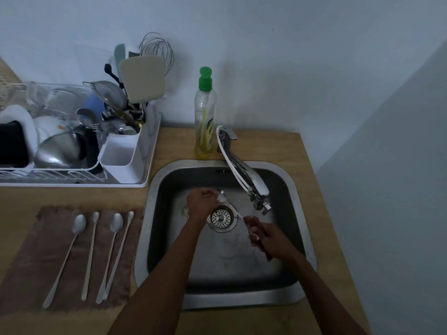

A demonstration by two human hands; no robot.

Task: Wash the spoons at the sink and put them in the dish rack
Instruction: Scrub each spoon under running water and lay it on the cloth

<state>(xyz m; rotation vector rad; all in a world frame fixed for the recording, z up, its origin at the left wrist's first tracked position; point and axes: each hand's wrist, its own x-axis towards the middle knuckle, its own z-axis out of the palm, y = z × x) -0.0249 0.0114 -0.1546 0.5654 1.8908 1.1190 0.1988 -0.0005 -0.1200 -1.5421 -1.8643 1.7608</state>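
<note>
Your dish rack [151, 151] at 10 o'clock is crammed with dishes, with utensils in its caddy [121, 153]. Over the sink [298, 189], your left hand [200, 201] pinches the spoon [221, 197] by its bowl. At 4 o'clock, your right hand [269, 238] grips a reddish thing [249, 222] at its handle.

The spoon [222, 197] in the sink [242, 298] is mostly a soapy blur, one end lost by the right hand [271, 239]. The reddish thing [251, 228] that hand grips is too dark to name. The dish rack [151, 143] runs off the left edge; bottle [205, 122] label's unreadable.
</note>
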